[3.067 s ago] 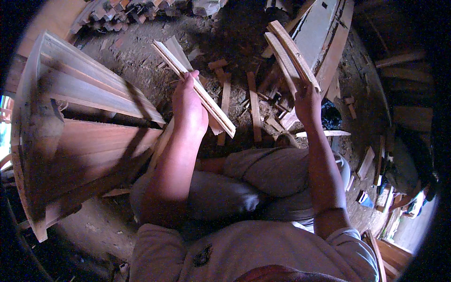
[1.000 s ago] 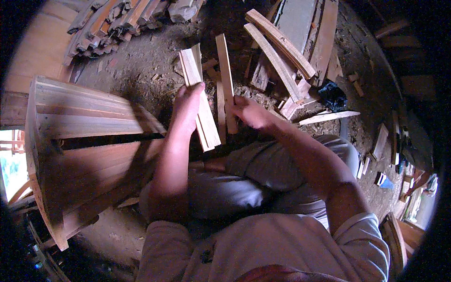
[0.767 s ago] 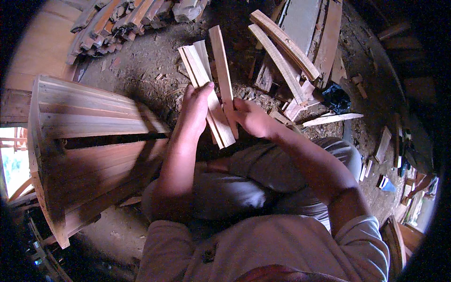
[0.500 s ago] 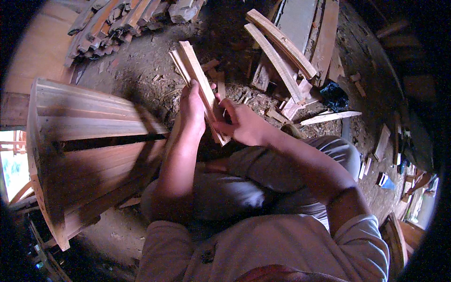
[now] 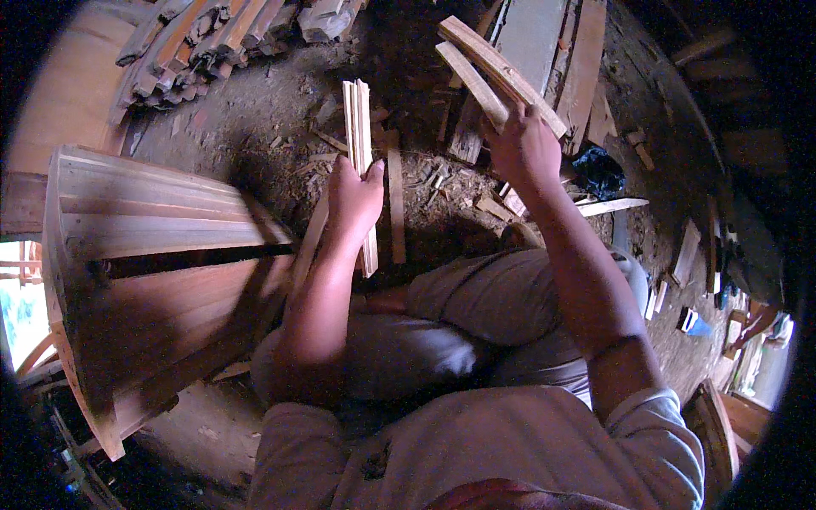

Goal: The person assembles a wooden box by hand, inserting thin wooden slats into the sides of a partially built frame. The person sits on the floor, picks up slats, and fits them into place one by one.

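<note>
Upright in my left hand (image 5: 355, 200) are several thin pale wooden strips (image 5: 359, 127), the fingers closed round them with the thumb along their right side. My right hand (image 5: 527, 153) is stretched out to the far right, over a flat, slightly curved wooden strip (image 5: 472, 81). Its thumb lies left of this strip and its fingers on the right, closed about it; the strip's near part is hidden under the hand. Right beside it, touching or nearly touching the fingers, lies a thicker curved wooden piece (image 5: 497, 64).
A slatted wooden structure (image 5: 170, 221) with a dark gap stands at my left. Stacked timber (image 5: 195, 51) lies far left, long boards (image 5: 527, 42) far right. Wood shavings and offcuts (image 5: 433, 178) litter the ground. A black plastic bag (image 5: 599, 170) and a blue-handled brush-like tool (image 5: 695, 323) lie at right.
My right hand has left the strips in my left hand and moved far right onto the curved strip. The held strips have turned more upright.
</note>
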Demonstrator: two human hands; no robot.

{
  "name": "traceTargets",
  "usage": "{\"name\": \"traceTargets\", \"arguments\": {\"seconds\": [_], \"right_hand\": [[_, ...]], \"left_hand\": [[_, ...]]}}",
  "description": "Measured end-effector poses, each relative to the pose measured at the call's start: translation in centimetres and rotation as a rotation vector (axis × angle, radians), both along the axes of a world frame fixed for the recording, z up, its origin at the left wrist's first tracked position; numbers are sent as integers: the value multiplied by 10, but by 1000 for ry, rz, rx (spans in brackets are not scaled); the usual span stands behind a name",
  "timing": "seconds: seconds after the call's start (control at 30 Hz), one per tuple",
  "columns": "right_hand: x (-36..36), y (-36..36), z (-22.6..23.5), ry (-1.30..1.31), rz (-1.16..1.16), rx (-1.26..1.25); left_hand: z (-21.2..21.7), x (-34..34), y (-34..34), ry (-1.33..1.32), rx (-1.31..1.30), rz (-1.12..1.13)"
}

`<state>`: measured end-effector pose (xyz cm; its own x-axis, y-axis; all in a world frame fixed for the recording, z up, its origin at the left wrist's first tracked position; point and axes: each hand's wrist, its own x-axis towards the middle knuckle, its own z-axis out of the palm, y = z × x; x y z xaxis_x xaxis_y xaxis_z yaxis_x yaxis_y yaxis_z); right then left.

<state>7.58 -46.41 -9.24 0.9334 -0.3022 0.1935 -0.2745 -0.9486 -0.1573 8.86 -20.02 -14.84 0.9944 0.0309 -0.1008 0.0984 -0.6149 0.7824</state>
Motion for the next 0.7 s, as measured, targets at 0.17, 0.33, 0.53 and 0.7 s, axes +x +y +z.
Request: {"name": "traceTargets", "arguments": {"seconds": [0.17,0.33,0.53,0.7], "right_hand": [[1,-19,-24,57,-17,-26],[-3,-23,-21,7,27,53],[-4,-21,-2,134,-7,58],[-4,-14,2,-17,16,52]], "left_hand": [[1,-3,-5,98,-60,-57],[15,-9,-8,34,15,-72],[21,-6,-8,66,-66,-43],[3,1,-4,145,-305,33]]}}
